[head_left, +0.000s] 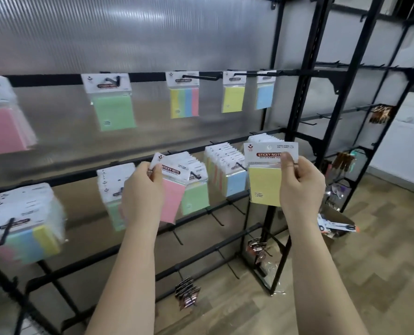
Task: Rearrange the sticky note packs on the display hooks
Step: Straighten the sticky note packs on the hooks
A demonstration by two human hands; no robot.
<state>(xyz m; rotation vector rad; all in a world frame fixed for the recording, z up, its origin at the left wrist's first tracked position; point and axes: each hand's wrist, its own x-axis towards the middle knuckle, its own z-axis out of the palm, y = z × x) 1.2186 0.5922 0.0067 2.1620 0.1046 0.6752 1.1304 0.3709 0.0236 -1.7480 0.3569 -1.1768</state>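
My left hand [142, 189] pinches a pink sticky note pack [172, 189] by its white header, held in front of the middle rail's hooks. My right hand [300, 184] pinches a yellow sticky note pack [265, 184] by its header card, just right of a blue stack [235, 182] on a hook. A green stack [195, 194] hangs behind the pink pack. On the top rail hang single green [113, 110], striped [184, 100], yellow [233, 95] and blue [264, 94] packs. A pink stack [2, 126] hangs at far left.
A thick multicolour stack [24, 228] hangs at lower left. Bare black hooks [213, 216] jut from the lower rails. Small dark packets [188, 294] hang near the floor. A second black rack [360, 122] with a few items stands to the right, a box of goods [334, 228] at its foot.
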